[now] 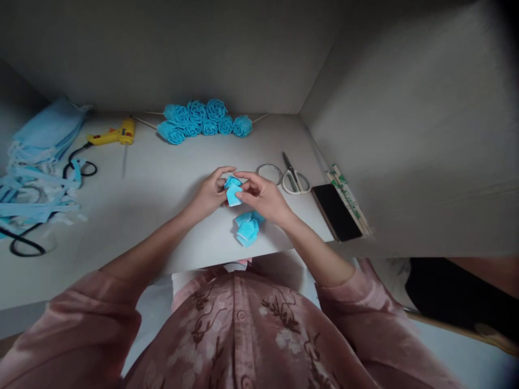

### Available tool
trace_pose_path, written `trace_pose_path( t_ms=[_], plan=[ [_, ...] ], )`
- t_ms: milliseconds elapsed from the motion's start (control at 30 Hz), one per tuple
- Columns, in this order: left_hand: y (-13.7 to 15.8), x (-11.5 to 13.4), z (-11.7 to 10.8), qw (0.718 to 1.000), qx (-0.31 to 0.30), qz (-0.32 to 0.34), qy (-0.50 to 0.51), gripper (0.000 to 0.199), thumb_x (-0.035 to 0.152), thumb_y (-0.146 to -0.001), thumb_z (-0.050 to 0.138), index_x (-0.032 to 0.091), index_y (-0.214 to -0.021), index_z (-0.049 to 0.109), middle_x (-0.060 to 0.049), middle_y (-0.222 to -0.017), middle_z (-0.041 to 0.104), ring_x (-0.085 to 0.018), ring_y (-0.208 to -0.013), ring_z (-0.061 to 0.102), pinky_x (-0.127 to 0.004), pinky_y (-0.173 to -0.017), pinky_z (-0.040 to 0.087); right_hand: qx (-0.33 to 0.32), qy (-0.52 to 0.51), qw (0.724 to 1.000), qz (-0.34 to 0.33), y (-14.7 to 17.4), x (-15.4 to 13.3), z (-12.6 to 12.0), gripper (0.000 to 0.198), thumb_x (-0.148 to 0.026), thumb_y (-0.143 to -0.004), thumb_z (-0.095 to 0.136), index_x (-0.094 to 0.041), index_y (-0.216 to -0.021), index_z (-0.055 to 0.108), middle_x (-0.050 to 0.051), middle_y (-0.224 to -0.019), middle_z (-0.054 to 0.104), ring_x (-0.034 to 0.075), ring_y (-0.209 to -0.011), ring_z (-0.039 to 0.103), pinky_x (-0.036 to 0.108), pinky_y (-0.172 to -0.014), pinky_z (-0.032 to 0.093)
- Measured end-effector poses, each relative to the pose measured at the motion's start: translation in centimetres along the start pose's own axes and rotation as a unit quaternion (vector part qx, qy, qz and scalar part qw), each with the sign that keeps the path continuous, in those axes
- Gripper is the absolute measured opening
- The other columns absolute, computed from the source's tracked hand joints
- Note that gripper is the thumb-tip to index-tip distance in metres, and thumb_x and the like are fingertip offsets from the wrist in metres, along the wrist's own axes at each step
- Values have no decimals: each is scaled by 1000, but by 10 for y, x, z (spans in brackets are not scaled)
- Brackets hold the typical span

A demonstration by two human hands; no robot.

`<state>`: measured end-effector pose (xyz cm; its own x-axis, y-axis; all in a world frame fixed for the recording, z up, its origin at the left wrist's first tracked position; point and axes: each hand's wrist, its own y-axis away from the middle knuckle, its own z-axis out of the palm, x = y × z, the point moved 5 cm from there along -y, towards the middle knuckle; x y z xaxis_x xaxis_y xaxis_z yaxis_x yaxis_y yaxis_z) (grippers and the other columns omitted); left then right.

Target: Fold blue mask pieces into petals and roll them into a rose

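Both hands meet over the middle of the table around a small blue flower (pixel 232 182) that is partly formed. My left hand (pixel 208 193) grips the flower from the left, its fingers curled about the base. With thumb and fingers, my right hand (pixel 265 197) pinches a light-blue petal piece (pixel 234 196) against the flower's near side. Just below the hands lies a small pile of loose blue petal pieces (pixel 248 229). The flower's underside is hidden by the fingers.
Along the back lie several finished blue flowers (pixel 197 112) on sticks. A yellow glue gun (pixel 117 133), blue face masks (pixel 48 129) and cut mask scraps (pixel 36 189) are left. To the right are a tape roll (pixel 269 173), scissors (pixel 295 178), a phone (pixel 336 212) and wrapped sticks (pixel 348 197).
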<state>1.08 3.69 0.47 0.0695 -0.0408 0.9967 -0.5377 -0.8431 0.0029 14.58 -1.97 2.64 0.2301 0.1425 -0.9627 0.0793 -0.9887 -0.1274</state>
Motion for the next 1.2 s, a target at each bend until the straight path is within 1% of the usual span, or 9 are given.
trace_pose_path(
  t_ms=[100, 233, 367, 500, 633, 767, 867, 1033, 1200],
  plan=[
    [5, -6, -1, 999, -18, 10, 36, 56, 43, -80, 69, 19, -128, 50, 1, -81, 62, -11, -62, 59, -23, -58, 49, 37, 74, 997, -9, 0, 3, 2, 47, -25, -82, 65, -21, -128, 58, 0, -85, 69, 13, -75, 62, 29, -77, 51],
    [7, -12, -5, 996, -9, 18, 87, 57, 58, -89, 54, 20, -133, 50, -4, -95, 63, -14, -74, 63, -28, -67, 55, 58, 94, 994, -11, -2, 4, 0, 46, -25, -82, 63, -22, -127, 57, -1, -85, 69, 13, -74, 63, 29, -76, 52],
    [4, -14, -7, 995, 4, 63, 81, 61, 46, -79, 73, 20, -130, 51, -3, -91, 66, -14, -76, 63, -25, -68, 53, 52, 114, 992, -24, -3, 2, 0, 43, -26, -85, 60, -22, -128, 56, 0, -88, 69, 14, -76, 64, 28, -76, 52],
    [0, -15, -13, 993, 41, 84, 79, 55, 38, -80, 71, 19, -127, 51, -1, -83, 67, -11, -66, 61, -22, -61, 50, 58, 197, 978, -35, 4, -9, -9, 36, -30, -92, 54, -21, -127, 58, 3, -96, 71, 15, -86, 65, 28, -77, 50],
    [0, -12, -18, 991, 75, 88, 68, 51, 33, -80, 69, 18, -125, 50, 1, -79, 68, -11, -64, 62, -21, -57, 49, -32, 366, 929, 31, 15, -13, -14, 25, -35, -91, 61, -21, -111, 68, 4, -93, 74, 18, -82, 66, 28, -72, 45],
    [1, -12, -18, 991, 77, 94, 52, 48, 31, -81, 66, 19, -124, 50, 0, -80, 68, -11, -64, 62, -21, -58, 50, -144, 413, 898, 50, 20, -5, -6, 32, -39, -86, 69, -22, -113, 69, 3, -85, 75, 19, -80, 67, 28, -71, 41],
    [-1, -15, -18, 991, 86, 91, 44, 48, 31, -82, 64, 19, -126, 48, 1, -78, 67, -10, -62, 60, -21, -57, 50, -151, 356, 921, 36, 16, 6, -2, 27, -28, -83, 71, -22, -109, 69, 0, -81, 72, 15, -74, 64, 26, -70, 41],
    [-2, -16, -17, 993, 83, 77, 40, 53, 30, -80, 64, 17, -128, 48, 0, -78, 66, -11, -63, 61, -22, -59, 50, -54, 186, 981, -12, 5, 5, -15, 23, -22, -86, 62, -20, -109, 67, -1, -83, 66, 13, -77, 61, 25, -75, 46],
    [-2, -17, -15, 995, 80, 52, 37, 61, 26, -76, 69, 14, -133, 49, 6, -62, 58, -10, -56, 57, -20, -56, 45, -82, 200, 971, -103, -7, -27, -11, 27, -19, -90, 57, -22, -116, 63, 1, -93, 68, 15, -86, 64, 28, -84, 47]
  ],
)
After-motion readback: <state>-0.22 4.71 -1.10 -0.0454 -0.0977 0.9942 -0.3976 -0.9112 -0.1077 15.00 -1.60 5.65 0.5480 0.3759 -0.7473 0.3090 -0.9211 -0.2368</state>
